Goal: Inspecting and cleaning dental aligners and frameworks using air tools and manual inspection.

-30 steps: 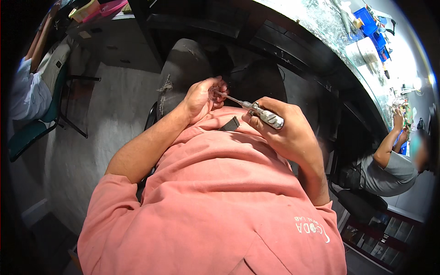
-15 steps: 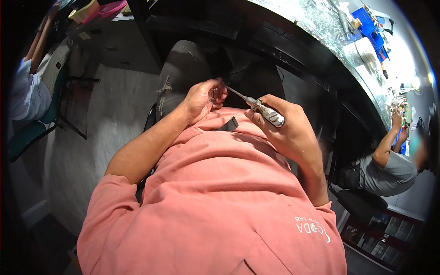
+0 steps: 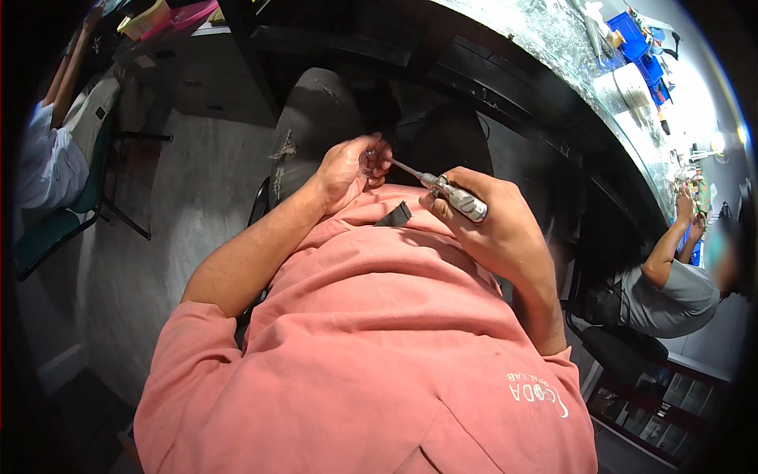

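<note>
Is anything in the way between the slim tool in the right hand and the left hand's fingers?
Nothing visible. The slim tool ends close by the left hand; contact is unclear. The dark strip lies nearer the body, off that line.

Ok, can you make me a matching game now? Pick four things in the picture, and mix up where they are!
Things:
1. Slim tool with a shiny handle
2. White tub
3. Green chair
4. Pink shirt

Places:
A. At the far left
B. On the person wearing the camera
C. In the right hand
D. On the bench, upper right

Pairs: 1-C, 2-D, 3-A, 4-B
</note>
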`<state>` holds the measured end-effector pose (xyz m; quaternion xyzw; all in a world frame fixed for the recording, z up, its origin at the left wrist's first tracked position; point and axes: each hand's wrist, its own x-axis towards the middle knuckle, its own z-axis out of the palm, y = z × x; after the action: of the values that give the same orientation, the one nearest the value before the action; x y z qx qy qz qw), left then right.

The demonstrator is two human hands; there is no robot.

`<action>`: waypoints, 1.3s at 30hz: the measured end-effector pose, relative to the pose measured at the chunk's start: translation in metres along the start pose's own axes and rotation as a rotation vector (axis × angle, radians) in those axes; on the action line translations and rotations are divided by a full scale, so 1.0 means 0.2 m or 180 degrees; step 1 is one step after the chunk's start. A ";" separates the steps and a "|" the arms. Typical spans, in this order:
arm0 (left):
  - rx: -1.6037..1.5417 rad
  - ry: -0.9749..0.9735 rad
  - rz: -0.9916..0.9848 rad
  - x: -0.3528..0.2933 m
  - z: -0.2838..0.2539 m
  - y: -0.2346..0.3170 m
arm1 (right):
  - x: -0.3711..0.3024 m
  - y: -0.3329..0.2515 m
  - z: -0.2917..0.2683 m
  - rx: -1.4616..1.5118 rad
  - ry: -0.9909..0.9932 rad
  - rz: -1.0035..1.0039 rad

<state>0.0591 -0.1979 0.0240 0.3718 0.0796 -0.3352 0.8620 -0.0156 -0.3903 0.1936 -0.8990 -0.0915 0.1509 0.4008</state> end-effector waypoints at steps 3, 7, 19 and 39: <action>-0.0030 0.0111 0.0019 0.00 0.01 0.00 | 0.00 0.00 0.00 -0.0186 -0.0020 0.0185; 0.0005 -0.0026 -0.0031 0.00 0.01 0.01 | -0.02 -0.01 -0.02 -0.0046 0.0100 0.0078; -0.0155 -0.0100 -0.0203 0.00 0.01 0.01 | -0.03 0.02 -0.06 -0.0110 -0.0094 0.0008; -0.0457 -0.0232 -0.0528 0.03 -0.01 0.03 | -0.03 -0.04 -0.06 -0.0318 -0.0388 -0.0008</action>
<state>0.0675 -0.1957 0.0244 0.2888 0.1025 -0.4121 0.8580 -0.0164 -0.3951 0.2084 -0.9069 -0.1243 0.2000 0.3494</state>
